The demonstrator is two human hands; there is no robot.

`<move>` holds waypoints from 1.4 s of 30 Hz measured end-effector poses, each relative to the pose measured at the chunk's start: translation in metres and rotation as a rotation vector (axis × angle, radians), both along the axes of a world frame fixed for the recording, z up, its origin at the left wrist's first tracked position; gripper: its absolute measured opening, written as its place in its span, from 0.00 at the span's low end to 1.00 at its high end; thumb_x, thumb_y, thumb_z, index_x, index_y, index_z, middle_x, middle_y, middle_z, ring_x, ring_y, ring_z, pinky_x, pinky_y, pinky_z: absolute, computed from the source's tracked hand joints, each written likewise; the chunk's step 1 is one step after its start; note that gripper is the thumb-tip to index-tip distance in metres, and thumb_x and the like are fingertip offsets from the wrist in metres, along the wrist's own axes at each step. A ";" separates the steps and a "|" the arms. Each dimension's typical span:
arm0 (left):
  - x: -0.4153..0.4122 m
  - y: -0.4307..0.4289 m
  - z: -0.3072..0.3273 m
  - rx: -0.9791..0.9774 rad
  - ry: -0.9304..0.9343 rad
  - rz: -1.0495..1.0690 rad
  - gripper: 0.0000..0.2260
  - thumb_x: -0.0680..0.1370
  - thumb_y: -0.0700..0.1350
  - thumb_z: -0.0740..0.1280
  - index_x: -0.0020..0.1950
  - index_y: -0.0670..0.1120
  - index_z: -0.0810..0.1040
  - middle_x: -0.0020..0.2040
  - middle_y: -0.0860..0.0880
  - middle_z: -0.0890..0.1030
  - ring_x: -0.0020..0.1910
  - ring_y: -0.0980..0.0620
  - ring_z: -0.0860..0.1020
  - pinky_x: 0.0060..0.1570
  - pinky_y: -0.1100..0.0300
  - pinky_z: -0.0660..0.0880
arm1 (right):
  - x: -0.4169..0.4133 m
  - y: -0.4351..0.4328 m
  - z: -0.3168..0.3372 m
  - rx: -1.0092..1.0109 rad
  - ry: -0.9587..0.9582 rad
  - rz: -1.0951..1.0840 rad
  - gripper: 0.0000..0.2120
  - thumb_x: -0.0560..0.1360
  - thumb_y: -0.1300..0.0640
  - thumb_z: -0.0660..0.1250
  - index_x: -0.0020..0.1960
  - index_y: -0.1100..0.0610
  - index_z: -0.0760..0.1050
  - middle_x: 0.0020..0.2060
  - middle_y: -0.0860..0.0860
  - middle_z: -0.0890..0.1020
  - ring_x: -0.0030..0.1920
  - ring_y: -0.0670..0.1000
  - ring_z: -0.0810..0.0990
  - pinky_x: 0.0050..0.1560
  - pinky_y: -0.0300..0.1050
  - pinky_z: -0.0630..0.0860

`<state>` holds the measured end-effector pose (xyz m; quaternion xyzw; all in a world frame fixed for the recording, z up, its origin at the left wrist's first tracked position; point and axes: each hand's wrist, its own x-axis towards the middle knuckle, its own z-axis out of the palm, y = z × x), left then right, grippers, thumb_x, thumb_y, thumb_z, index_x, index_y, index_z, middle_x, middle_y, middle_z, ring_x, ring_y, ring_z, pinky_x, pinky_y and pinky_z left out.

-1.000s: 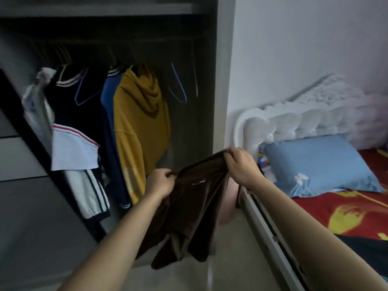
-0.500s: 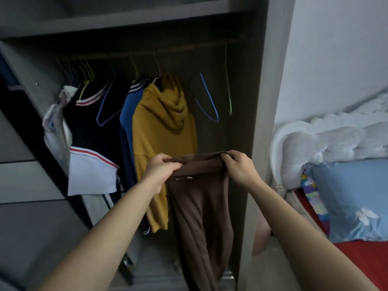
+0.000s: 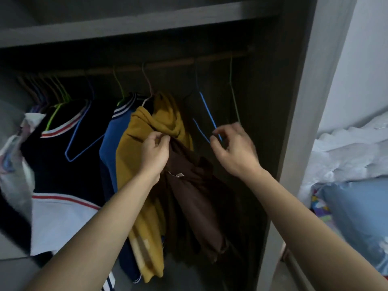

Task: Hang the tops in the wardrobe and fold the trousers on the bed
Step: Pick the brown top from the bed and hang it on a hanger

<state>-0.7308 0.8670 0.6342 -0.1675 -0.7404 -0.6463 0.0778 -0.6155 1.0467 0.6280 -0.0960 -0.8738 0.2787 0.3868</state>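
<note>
A brown top hangs bunched from my left hand, which pinches its upper edge in front of a mustard hoodie. My right hand is off the brown top and has its fingertips at an empty blue wire hanger that hangs on the wardrobe rail. Whether the fingers grip the wire is unclear. An empty green hanger hangs just right of it.
Left on the rail hang a blue top, a navy top with striped collar, another empty blue hanger and several bunched hangers. The wardrobe side panel stands right, with the bed's blue pillow beyond.
My right hand let go of the brown top and rose to the blue hanger. The top now droops from my left hand alone. The view moved closer into the wardrobe.
</note>
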 end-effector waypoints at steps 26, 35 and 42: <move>-0.110 0.011 -0.041 -0.016 -0.161 -0.586 0.06 0.79 0.47 0.66 0.45 0.46 0.77 0.42 0.45 0.81 0.41 0.49 0.79 0.39 0.55 0.76 | -0.069 -0.020 0.068 -0.126 0.001 -0.771 0.16 0.82 0.57 0.56 0.55 0.61 0.81 0.52 0.62 0.83 0.56 0.62 0.79 0.49 0.48 0.71; -0.088 -0.012 -0.051 -0.044 -0.154 -0.627 0.06 0.79 0.49 0.65 0.45 0.49 0.75 0.41 0.51 0.79 0.40 0.55 0.77 0.31 0.67 0.69 | -0.054 -0.042 0.087 -0.218 0.100 -0.766 0.16 0.79 0.59 0.55 0.51 0.58 0.82 0.45 0.54 0.82 0.49 0.55 0.78 0.48 0.44 0.70; -0.037 -0.022 -0.047 -0.008 -0.301 -0.649 0.07 0.81 0.49 0.62 0.47 0.47 0.75 0.45 0.47 0.79 0.46 0.48 0.78 0.43 0.55 0.75 | 0.026 -0.092 0.015 -0.212 0.144 -0.803 0.15 0.82 0.47 0.56 0.49 0.53 0.78 0.40 0.47 0.79 0.43 0.50 0.77 0.45 0.46 0.70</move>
